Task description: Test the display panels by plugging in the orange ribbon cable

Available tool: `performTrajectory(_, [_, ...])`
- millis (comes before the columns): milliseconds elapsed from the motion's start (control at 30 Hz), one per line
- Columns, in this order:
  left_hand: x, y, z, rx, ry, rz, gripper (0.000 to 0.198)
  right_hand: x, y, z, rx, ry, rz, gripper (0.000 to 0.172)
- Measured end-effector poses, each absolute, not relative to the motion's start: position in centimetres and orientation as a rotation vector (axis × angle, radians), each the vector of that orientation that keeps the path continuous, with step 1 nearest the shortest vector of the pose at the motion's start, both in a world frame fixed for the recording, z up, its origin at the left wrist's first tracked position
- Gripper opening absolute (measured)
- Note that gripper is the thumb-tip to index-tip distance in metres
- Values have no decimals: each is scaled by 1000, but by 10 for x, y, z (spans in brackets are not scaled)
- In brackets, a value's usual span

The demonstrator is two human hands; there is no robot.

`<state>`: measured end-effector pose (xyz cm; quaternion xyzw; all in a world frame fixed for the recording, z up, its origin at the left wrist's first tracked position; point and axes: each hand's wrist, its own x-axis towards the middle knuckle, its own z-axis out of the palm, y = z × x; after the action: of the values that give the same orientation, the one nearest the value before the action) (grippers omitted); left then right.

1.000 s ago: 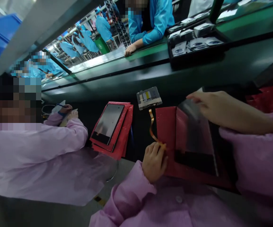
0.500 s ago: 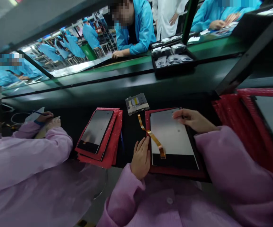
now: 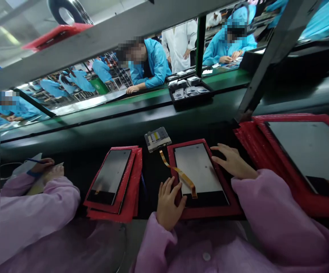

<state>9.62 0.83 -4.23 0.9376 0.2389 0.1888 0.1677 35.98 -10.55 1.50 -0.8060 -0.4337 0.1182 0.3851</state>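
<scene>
- Directly before the person, a display panel (image 3: 197,170) lies flat on a red packing sheet (image 3: 210,214) on the black bench (image 3: 153,172).
- Its long axis runs away from the person, leaning slightly left at the far end; the black band sits at the near end, and the pale face is up.
- A gold flex cable (image 3: 183,176) crosses the panel's left edge, one end by the black band, the other at a small metal-cased unit (image 3: 158,139) beyond the panel's far-left corner.
- The left hand (image 3: 170,204) is spread and grips nothing, lying over the near-left border with its thumb at the panel.
- The right hand (image 3: 232,161) is also wide, holding nothing, its fingertips near the panel's right edge.
- To the left, a stack of red sheets carries a second panel (image 3: 110,172), pointing the same way, with a co-worker's pink sleeve (image 3: 59,199) beyond.
- To the right, another panel (image 3: 312,149) tops more red sheets.
</scene>
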Motion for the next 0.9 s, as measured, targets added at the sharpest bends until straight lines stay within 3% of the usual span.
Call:
performTrajectory(100, [95, 9, -42, 2674, 669, 517, 37, 320, -125, 22, -2105, -1056, 249, 24])
performTrajectory(267, [94, 10, -43, 2694, 652, 517, 38, 255, -140, 20, -2091, -1391, 740, 15])
performTrajectory(333, [93, 10, -44, 2699, 654, 514, 39, 243, -139, 13, -2148, -1440, 774, 15])
performTrajectory(500, [93, 10, -44, 2701, 646, 503, 40, 231, -130, -5, -2256, -1505, 599, 22])
performTrajectory(900, [94, 6, -40, 2655, 711, 471, 42, 233, -118, -28, -2309, -1690, 184, 19])
